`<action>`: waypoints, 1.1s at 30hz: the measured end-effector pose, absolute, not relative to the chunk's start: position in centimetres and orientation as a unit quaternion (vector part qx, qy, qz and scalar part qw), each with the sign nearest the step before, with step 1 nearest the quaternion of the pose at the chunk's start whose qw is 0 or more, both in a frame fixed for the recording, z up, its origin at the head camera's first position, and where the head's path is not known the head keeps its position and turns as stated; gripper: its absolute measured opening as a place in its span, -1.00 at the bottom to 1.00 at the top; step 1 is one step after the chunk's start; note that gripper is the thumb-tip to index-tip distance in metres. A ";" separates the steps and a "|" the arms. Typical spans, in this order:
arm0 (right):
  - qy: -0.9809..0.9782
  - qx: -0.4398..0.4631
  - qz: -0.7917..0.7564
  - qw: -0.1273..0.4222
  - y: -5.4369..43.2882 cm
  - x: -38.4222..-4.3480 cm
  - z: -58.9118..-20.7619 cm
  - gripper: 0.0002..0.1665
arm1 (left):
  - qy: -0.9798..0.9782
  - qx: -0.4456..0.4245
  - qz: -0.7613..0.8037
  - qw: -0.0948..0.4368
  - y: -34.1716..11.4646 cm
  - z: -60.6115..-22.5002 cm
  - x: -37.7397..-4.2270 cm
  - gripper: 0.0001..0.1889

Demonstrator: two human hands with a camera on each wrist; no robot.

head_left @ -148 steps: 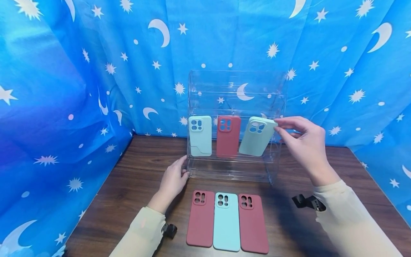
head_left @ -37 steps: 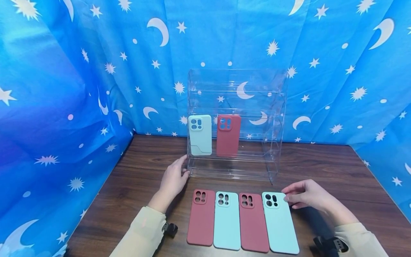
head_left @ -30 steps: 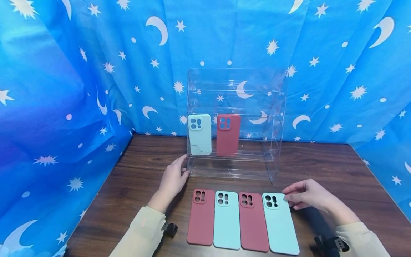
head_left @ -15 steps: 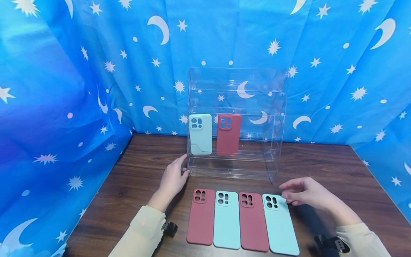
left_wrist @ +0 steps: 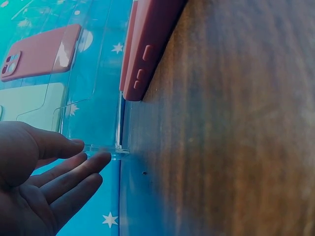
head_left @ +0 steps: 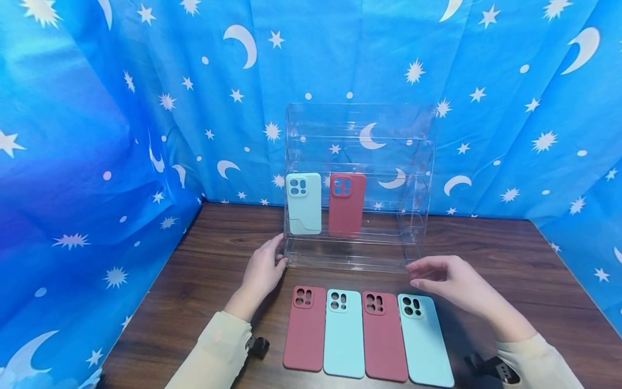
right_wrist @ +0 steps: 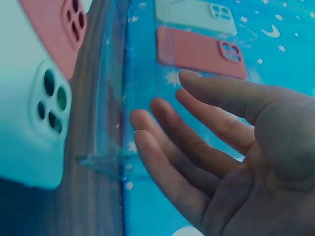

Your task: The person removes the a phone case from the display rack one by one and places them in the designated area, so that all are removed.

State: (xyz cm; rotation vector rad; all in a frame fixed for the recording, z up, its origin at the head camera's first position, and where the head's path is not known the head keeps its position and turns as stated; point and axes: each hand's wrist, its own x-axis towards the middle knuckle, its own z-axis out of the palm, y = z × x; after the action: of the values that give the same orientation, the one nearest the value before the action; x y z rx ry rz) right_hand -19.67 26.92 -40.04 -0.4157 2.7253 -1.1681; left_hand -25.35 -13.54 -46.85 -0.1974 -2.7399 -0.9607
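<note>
A clear acrylic tiered stand (head_left: 350, 266) holds a mint phone case (head_left: 307, 210) at its left and a dark red phone case (head_left: 347, 210) beside it, both upright on one tier. My left hand (head_left: 262, 269) rests at the stand's lower left side, fingers loosely extended. Near the stand's lower right front corner is my right hand (head_left: 454, 283), its fingers relaxed and holding nothing. In front of the stand, a row on the table runs from a red case (head_left: 304, 340) to a mint case (head_left: 344, 343), another red case (head_left: 386, 346) and another mint case (head_left: 428, 348), slightly slanted.
Dark wood-grain table (head_left: 194, 302) lies under everything. A blue curtain (head_left: 233, 124) with white moons and stars hangs behind and at both sides. The stand's upper tiers are see-through. Black straps with small devices sit on both sleeves.
The mint case at the stand's right was brought down to the right end of the table row. My right hand has let it go and moved up and left. My left hand has stayed put.
</note>
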 end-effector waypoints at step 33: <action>0.875 -0.140 -0.434 -0.160 18.8 -26.0 -36.0 -0.53 | -0.936 -0.070 -0.321 0.125 -13.5 -47.0 -25.5 -0.34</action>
State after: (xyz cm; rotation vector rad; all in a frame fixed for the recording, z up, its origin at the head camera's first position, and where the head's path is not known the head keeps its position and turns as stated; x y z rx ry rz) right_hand -26.02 18.84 -35.95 -0.4896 3.0720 -1.5229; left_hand -25.52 -13.54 -46.99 -0.2048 -2.7271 -0.9344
